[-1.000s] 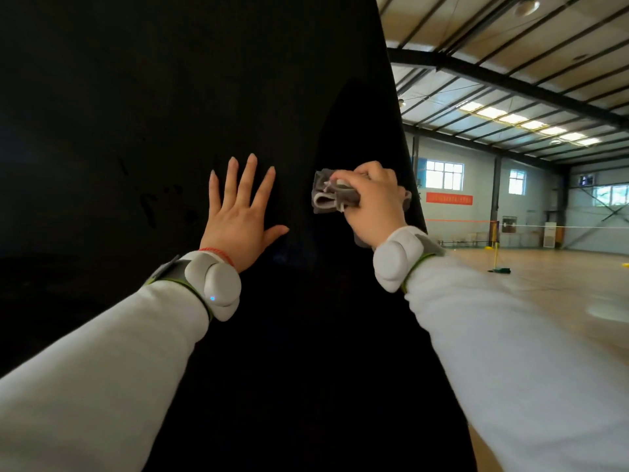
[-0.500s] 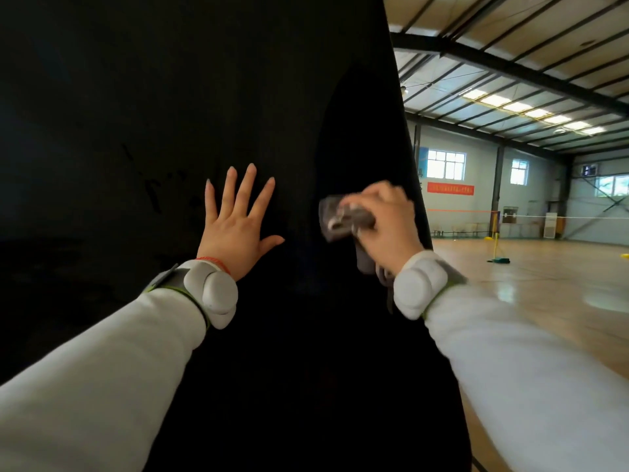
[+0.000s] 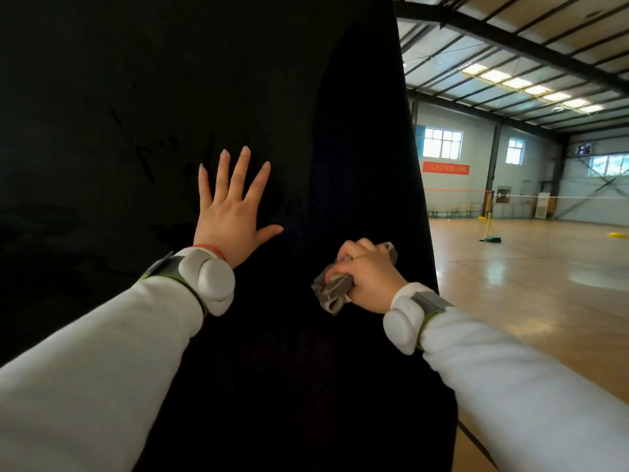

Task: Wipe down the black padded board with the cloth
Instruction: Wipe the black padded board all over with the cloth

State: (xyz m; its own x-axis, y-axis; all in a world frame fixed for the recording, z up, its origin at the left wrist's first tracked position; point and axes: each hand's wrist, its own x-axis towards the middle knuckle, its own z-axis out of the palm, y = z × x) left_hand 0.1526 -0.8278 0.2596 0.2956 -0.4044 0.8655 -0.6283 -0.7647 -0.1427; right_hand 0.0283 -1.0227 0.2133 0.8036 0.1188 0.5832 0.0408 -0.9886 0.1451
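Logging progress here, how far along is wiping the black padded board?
Done: unclear; the black padded board shows no visibly wiped patch, and faint marks show left of the left hand. In hand: the right hand grips the grey cloth against the board near its right edge; the left hand lies flat on it. Left: likely most of the surface.

A plain black padded board (image 3: 204,80) fills the frame beside a grey cloth (image 3: 328,292) with paler folds. Sleeves (image 3: 102,369) and wrist units (image 3: 207,281) are white, the units strapped in grey with green edging. A red cord (image 3: 211,248) circles the left wrist. Beyond: honey-tan floor (image 3: 544,301), red banner (image 3: 446,168).
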